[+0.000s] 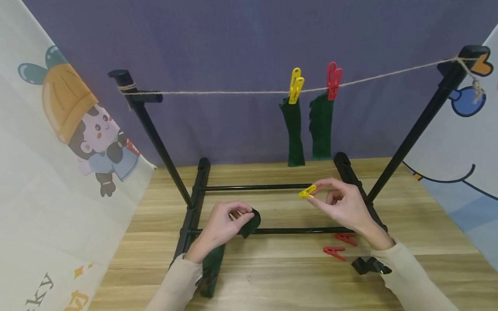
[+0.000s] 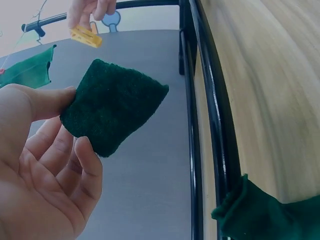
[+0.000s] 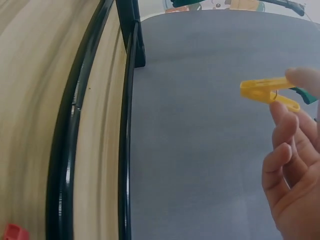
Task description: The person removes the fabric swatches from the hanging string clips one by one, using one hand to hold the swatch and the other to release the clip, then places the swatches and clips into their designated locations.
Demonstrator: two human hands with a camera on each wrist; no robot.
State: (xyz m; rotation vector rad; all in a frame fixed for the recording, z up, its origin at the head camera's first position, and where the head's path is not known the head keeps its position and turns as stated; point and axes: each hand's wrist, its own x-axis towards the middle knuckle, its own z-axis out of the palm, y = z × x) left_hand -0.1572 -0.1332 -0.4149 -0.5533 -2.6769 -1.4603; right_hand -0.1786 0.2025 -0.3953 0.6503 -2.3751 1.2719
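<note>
My left hand [image 1: 225, 222] pinches a dark green cloth piece [image 2: 115, 105] by one edge, between thumb and fingers. To the right, my right hand [image 1: 344, 203] holds a yellow clothespin [image 3: 267, 92] by its handle ends, thumb on one and fingers on the other. Both hands are above the lower bars of a black frame, well below a string [image 1: 225, 92] tied between its two posts. From that string hang two green cloth strips, one under a yellow clothespin [image 1: 295, 86], the other under a red clothespin [image 1: 334, 81].
Two red clothespins, a nearer one [image 1: 333, 253] and a farther one [image 1: 346, 239], lie on the wooden table [image 1: 280, 276]. Another green cloth [image 1: 212, 272] lies by my left forearm. The right post [image 1: 416, 129] and left post [image 1: 155, 138] rise on either side.
</note>
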